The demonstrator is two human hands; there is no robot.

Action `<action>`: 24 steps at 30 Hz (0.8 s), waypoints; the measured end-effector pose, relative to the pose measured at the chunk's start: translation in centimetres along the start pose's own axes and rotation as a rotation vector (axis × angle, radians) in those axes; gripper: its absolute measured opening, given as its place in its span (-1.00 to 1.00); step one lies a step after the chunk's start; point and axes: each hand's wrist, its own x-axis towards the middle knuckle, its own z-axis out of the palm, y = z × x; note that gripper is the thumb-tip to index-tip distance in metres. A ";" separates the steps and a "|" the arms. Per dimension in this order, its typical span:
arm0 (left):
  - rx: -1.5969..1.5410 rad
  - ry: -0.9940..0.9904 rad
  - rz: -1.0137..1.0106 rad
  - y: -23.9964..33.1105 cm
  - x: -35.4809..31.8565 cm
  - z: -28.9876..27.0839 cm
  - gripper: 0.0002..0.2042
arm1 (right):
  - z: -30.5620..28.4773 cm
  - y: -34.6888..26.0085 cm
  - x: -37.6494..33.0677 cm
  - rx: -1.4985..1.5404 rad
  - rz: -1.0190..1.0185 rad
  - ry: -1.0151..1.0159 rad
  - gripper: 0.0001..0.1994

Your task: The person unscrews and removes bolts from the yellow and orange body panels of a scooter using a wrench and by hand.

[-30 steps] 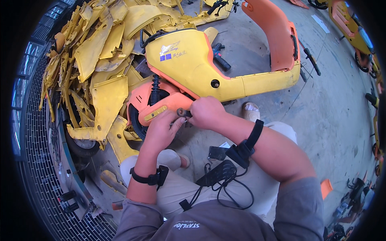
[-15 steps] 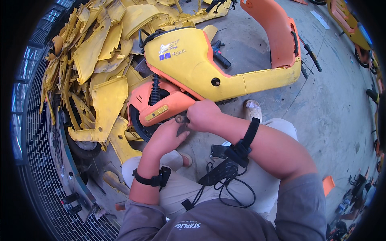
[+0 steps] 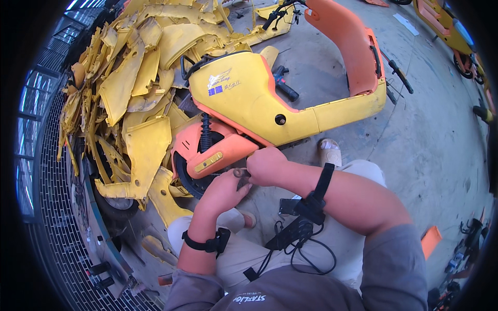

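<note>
Both hands dropped a bit lower vs 1 s ago, now just below the scooter's orange rear fender [image 3: 215, 153]. Left hand [image 3: 223, 192] pinches a small dark metal part [image 3: 240, 172] w/ fingertips; right hand [image 3: 267, 166] clenched over the same part, knuckles up, touching left. Part sits directly under fender, near rear wheel [image 3: 188, 179]. Yellow scooter body [image 3: 259, 101] above fender; pile of yellow panels [image 3: 129, 88] well left of it.

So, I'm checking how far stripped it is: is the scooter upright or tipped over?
Tipped over: the yellow and orange scooter lies on its side on the concrete floor, its rear wheel flat by both hands.
</note>
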 end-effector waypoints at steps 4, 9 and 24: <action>0.035 -0.021 -0.013 0.3 0.2 0.2 -0.79 | 0.0 0.1 -0.3 0.020 0.007 0.000 -0.64; 0.060 -0.019 0.015 0.3 0.2 0.6 -0.83 | 0.0 0.2 -0.6 -0.012 0.015 -0.020 -0.62; 0.197 -0.077 0.064 0.4 0.5 1.1 -0.76 | 0.1 0.8 -1.1 0.053 -0.006 0.029 -0.67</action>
